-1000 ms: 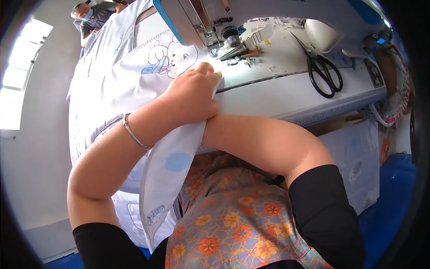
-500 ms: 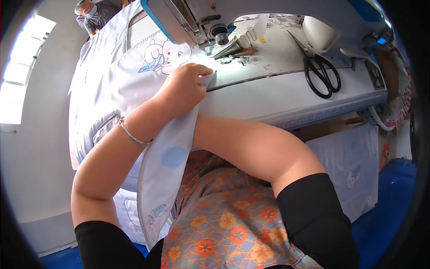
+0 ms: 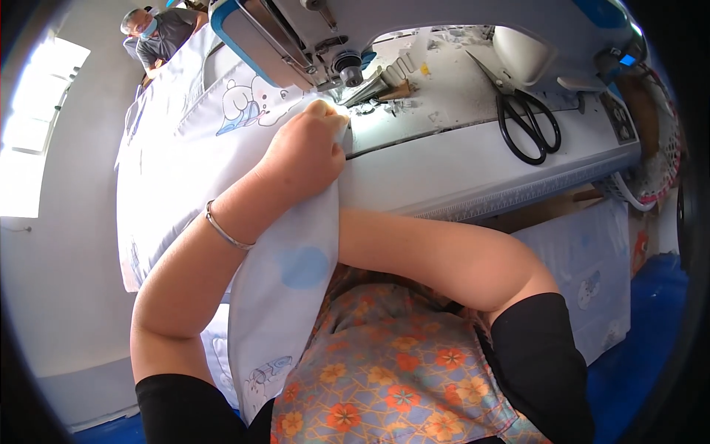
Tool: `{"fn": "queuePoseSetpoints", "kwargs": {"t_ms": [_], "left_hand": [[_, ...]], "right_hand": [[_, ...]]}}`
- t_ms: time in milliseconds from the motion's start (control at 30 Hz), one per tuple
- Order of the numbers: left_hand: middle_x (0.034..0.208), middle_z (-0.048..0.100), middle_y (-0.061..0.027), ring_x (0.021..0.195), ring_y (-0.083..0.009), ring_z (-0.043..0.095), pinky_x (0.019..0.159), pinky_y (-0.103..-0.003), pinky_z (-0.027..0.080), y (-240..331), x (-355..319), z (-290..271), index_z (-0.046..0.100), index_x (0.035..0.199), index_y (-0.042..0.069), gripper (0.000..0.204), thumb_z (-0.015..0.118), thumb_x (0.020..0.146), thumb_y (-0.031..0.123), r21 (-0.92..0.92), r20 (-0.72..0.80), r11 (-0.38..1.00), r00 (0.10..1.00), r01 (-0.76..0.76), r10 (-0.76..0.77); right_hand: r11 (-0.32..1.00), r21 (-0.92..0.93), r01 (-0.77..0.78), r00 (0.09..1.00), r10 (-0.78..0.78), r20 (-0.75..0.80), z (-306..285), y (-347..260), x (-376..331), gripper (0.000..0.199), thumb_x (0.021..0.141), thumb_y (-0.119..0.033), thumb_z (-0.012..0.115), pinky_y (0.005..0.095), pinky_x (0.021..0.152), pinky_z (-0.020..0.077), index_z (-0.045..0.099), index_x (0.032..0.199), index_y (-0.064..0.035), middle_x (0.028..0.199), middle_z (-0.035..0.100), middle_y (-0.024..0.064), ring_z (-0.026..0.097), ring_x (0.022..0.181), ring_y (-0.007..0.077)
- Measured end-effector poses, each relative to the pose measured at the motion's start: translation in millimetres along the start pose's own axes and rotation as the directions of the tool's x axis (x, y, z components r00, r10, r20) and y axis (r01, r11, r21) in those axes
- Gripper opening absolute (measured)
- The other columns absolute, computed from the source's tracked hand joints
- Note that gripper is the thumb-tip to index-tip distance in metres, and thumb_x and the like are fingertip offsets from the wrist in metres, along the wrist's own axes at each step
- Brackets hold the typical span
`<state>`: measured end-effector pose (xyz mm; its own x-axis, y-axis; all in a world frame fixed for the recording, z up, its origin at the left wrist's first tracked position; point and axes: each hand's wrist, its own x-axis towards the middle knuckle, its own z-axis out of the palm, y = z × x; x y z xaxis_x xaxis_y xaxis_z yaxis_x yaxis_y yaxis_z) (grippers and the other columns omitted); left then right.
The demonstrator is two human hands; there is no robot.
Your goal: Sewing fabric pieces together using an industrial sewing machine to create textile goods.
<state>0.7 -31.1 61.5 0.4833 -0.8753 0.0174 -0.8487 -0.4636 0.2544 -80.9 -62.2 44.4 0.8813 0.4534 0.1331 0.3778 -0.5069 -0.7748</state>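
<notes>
Left hand (image 3: 303,152) — soft printed fabric (image 3: 285,296)

The left hand (image 3: 307,152) lies knuckles up, fingers curled down and closed in a pinching grasp, the wrist bent slightly. Its forearm rises from the lower left, elbow bent sharply. The right forearm crosses beneath the left, running from the bent elbow at the right toward the left; the right hand is hidden from view

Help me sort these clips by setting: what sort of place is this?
Likely a sewing workshop: an industrial sewing machine on a white table, black scissors, printed fabric under the left hand, another masked person behind.
</notes>
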Motion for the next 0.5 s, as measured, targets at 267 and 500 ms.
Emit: {"fn": "queuePoseSetpoints", "kwargs": {"t_ms": [267,500], "left_hand": [[0.103,0.067,-0.0215,0.096,-0.0336,0.067,0.088,-0.040,0.054,-5,1,-11,0.070,0.108,-0.001,0.033,0.068,0.081,0.017,-0.286,0.023,0.937,0.979,0.199,-0.201],[0.108,0.065,-0.0191,0.109,-0.0347,0.061,0.097,-0.042,0.049,8,-4,-13,0.065,0.105,-0.006,0.052,0.075,0.078,0.037,0.084,-0.009,0.992,0.995,0.096,-0.096]], "right_hand": [[1.000,-0.019,-0.023,1.000,0.023,-0.001,3,7,2,0.024,0.094,-0.022,0.058,0.0369,0.097,0.0475,0.069,0.111,-0.0086,0.112,0.068,0.0118,0.063,0.105,0.0256],[0.998,-0.038,-0.052,0.999,0.052,0.012,5,9,3,0.024,0.094,-0.022,0.058,0.0369,0.097,0.0474,0.068,0.112,-0.0087,0.113,0.068,0.0116,0.063,0.106,0.0254]]}}
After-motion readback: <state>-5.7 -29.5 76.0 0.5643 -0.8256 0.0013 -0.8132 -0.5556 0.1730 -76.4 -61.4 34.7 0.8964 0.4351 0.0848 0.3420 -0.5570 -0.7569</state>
